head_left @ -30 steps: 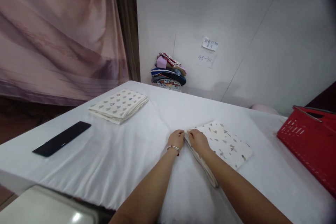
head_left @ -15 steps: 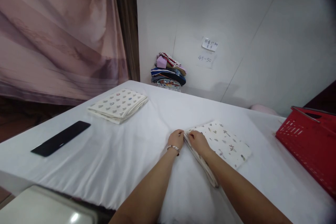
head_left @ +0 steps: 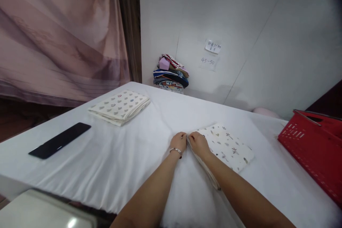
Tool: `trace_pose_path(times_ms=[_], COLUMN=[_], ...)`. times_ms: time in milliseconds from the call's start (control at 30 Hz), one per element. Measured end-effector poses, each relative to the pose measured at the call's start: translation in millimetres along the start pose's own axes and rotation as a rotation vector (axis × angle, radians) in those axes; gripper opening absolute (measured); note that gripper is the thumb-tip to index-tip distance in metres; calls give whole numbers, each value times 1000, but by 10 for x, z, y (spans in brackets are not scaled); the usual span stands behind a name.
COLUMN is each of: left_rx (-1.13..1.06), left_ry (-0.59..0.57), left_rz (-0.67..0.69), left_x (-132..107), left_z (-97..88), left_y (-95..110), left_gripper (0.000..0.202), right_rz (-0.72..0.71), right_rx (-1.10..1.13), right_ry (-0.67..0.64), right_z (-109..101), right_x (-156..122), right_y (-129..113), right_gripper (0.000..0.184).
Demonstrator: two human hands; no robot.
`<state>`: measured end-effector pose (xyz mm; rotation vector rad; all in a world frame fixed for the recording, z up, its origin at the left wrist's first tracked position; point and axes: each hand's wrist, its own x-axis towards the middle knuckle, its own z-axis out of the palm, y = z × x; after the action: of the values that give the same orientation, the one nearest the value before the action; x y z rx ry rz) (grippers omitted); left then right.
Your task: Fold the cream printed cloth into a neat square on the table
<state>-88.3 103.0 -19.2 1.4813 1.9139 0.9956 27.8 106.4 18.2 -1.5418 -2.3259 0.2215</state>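
Observation:
A folded white cloth (head_left: pixel 227 146) printed with small grey and brown motifs lies on the white-covered table (head_left: pixel 128 156) in front of me. My left hand (head_left: pixel 178 141), with a bracelet at the wrist, is closed in a pinch at the cloth's far left corner. Right beside it, my right hand (head_left: pixel 198 143) pinches the same corner with curled fingers. My right forearm lies across part of the cloth and hides some of its layered left edge. The fingertips of both hands nearly meet.
At the left lies another folded patterned cloth (head_left: pixel 120 107), with a black flat panel (head_left: pixel 61 140) nearer me. A red basket (head_left: pixel 312 149) stands at the right. Stacked fabrics (head_left: pixel 171 73) rise behind the table against the wall. A pale surface (head_left: pixel 40 210) is at the lower left.
My right hand has shifted slightly left along the cloth's edge, closer to my left hand. The left hand has stayed nearly in place.

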Motion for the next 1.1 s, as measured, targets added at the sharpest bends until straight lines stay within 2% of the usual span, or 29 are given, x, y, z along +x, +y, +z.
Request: trace_pose_path(times_ms=[233,333,400,467,533,633,767,1100], left_rx=[-4,-24,-23,-20,-22,-25,-30,-29], left_ry=[-22,-28,-32,-34,-33,-40,-33,-17], left_rz=[6,-2,-9,-12,-10,-14,-20,-4], left_x=[-29,-28,-25,-25,-29,-39,-45,-29], left_z=[-67,-67,-60,-56,-58,-70,-75,-36], left_y=[59,51,42,38,43,59,66,27], left_gripper=[33,26,24,25,25,25,24,23], right_rz=[-18,-64,-18,35,16,-97,-226,-219], right_rx=[93,240,285,232,116,-40,-143,-169], right_ry=[-77,-145,-156,-102,-55,-123,-197,-270], right_z=[8,-26,-78,-152,-235,-327,-351,-411], right_x=[0,7,35,91,165,279,384,511], right_y=[4,106,213,331,437,536,569,592], right_gripper=[23,31,36,37,34,30,27,16])
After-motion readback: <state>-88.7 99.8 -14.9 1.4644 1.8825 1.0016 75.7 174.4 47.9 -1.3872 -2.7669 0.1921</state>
